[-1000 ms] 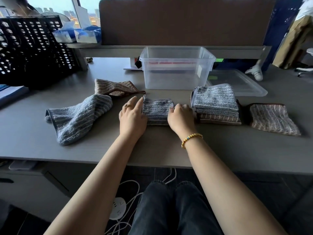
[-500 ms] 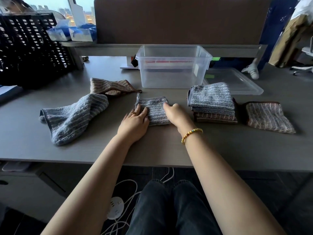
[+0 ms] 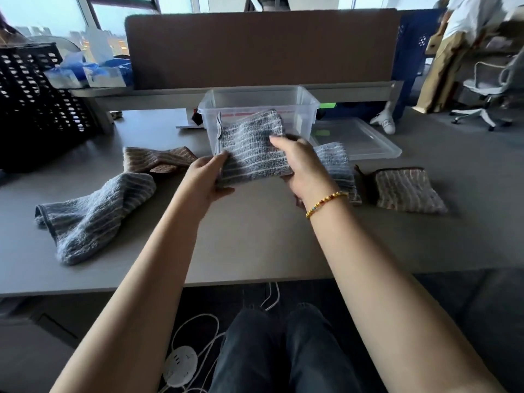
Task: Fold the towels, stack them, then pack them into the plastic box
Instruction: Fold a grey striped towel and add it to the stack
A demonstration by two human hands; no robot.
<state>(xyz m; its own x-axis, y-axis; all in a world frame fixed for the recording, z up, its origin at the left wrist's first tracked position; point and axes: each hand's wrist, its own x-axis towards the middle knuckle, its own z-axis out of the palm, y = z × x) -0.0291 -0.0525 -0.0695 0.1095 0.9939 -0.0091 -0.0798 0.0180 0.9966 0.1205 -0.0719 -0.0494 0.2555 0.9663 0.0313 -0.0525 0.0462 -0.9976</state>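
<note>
Nearest the camera, dark trousers [image 3: 283, 353] and a white power strip [image 3: 180, 367] with cables lie below the desk's front edge [image 3: 255, 275]. Bare desk [image 3: 255, 236] runs from that edge up to the hands.

The left hand [image 3: 205, 178] pinches the near left corner of a folded grey towel [image 3: 252, 148], thumb on top and fingers curled under. The right hand [image 3: 302, 165], with a beaded bracelet [image 3: 326, 202] at the wrist, grips the towel's right side, fingers over the top. The towel is lifted off the desk and tilted up in front of the clear plastic box [image 3: 300, 104], covering most of its front wall.

Left of the hands lie an unfolded blue-grey towel [image 3: 90, 217] and a crumpled brown towel [image 3: 158, 158]. The right forearm hides much of the towel stack [image 3: 334, 160]; its lower layers cannot be made out. A folded brown towel [image 3: 405, 190] sits apart, further right.

Behind are the box lid [image 3: 365, 140], a brown divider panel [image 3: 261, 49] and a black crate [image 3: 34, 103], cut off at the left.
</note>
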